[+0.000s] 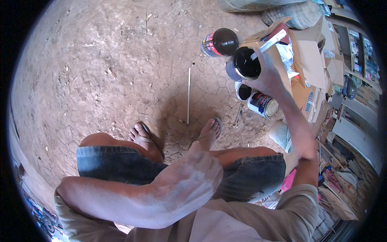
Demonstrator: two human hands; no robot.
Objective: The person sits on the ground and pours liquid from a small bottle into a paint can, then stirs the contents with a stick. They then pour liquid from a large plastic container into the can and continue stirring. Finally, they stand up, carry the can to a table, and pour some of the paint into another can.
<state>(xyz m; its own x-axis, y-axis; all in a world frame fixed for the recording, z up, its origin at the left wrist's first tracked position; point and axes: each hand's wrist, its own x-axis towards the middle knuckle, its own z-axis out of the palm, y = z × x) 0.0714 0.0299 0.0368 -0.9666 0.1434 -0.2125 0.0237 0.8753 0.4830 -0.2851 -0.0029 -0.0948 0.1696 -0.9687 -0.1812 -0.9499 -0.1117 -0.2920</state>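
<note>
My right hand (266,74) grips an open can (244,61) of glossy black paint at upper right, with a pale flat stick (273,41) slanting up from it. My left hand (199,169) is low at the centre over my lap, fingers curled downward; their contents are hidden. Beside the held can stands a can with a dark glossy top (225,42). Below it are a smaller can with black inside (244,92) and a tin lying on its side (261,104). A thin white strip (189,94) lies on the dirt ground between my sandalled feet and the cans.
Cardboard (312,68) is piled along the right, with a metal container (280,135) below. Large sacks or drums (288,16) lie at the top. Cluttered shelving (358,52) and wood scraps (338,181) line the right edge.
</note>
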